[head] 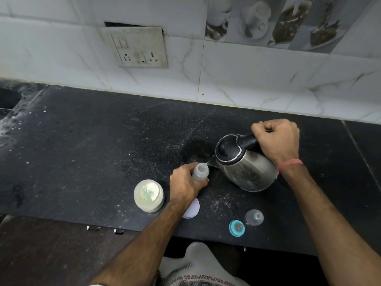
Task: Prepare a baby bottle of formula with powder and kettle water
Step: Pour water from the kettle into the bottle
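My left hand [184, 185] grips a small clear baby bottle [201, 171] standing upright on the black counter [103, 151]. My right hand [277, 138] is closed on the black handle of a steel kettle [245, 168], which is tilted to the left. A thin stream of water runs from its spout into the bottle's open mouth. An open jar of white formula powder [148, 195] with a pale scoop inside stands left of my left hand. A white lid [192, 209] lies partly hidden under my left wrist.
A teal bottle ring with nipple [236, 228] and a clear cap [254, 217] lie near the counter's front edge on the right. A tiled wall with a socket plate [140, 48] rises behind. A sink corner [8, 98] shows at the far left.
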Demonstrator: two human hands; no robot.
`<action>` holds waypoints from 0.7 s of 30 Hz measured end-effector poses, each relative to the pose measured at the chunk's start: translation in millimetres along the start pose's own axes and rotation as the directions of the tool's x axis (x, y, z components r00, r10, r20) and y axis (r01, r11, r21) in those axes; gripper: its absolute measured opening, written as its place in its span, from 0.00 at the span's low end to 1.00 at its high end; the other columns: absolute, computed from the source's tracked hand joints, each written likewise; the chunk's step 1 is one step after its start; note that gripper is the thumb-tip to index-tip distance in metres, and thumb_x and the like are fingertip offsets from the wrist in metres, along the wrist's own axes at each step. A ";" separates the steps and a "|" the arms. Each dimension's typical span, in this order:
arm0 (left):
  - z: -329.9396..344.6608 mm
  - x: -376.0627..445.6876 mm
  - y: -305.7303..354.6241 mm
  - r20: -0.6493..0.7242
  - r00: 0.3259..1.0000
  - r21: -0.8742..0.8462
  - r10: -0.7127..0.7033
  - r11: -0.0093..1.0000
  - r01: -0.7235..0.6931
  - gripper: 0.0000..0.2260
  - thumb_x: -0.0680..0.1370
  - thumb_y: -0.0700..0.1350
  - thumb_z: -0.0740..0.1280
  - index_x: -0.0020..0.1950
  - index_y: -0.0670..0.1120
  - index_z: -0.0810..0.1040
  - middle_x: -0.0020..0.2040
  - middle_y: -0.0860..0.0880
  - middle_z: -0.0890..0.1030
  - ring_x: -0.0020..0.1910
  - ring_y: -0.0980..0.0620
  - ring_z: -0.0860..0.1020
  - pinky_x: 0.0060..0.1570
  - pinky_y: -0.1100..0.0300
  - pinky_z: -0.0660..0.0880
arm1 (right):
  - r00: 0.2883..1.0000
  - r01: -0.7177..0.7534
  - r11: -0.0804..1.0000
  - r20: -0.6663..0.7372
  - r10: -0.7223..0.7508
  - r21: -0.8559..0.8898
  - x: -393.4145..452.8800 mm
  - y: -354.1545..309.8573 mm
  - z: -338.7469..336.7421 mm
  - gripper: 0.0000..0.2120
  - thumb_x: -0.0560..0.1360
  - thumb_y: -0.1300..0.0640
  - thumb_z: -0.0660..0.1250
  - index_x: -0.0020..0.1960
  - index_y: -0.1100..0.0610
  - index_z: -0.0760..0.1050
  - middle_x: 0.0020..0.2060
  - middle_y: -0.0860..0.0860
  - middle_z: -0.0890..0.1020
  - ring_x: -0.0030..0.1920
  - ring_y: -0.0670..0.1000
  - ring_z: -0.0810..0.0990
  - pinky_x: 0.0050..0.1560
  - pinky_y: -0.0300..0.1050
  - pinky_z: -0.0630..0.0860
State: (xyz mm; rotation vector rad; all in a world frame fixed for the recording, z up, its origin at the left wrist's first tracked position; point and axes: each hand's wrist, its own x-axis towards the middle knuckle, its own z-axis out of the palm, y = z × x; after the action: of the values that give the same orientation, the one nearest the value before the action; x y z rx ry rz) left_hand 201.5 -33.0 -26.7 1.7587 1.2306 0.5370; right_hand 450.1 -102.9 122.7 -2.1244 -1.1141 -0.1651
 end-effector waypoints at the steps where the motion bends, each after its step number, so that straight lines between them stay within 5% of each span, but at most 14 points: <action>1: 0.2 0.3 -0.3 -0.002 1.000 0.006 0.002 1.000 -0.002 0.25 0.69 0.58 0.83 0.64 0.72 0.81 0.49 0.61 0.90 0.52 0.58 0.88 0.60 0.49 0.85 | 1.000 -0.002 1.000 0.000 0.002 -0.004 0.1 -0.2 0.2 0.25 0.78 0.53 0.71 0.25 0.60 0.69 0.19 0.50 0.65 0.24 0.55 0.68 0.39 0.45 0.66; 21: 0.5 1.2 0.9 -0.014 1.000 0.025 -0.015 1.000 0.015 0.21 0.69 0.55 0.85 0.61 0.64 0.88 0.50 0.61 0.90 0.52 0.58 0.87 0.59 0.53 0.84 | 1.000 -0.004 1.000 0.007 0.004 -0.003 1.3 -2.7 0.8 0.26 0.78 0.52 0.70 0.25 0.60 0.69 0.19 0.50 0.66 0.24 0.58 0.70 0.41 0.44 0.66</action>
State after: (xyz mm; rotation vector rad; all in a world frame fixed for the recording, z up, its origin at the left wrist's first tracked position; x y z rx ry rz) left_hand 202.9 -32.2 -26.4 1.7679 1.2645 0.5282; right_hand 448.7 -100.5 124.2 -2.1313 -1.1139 -0.1576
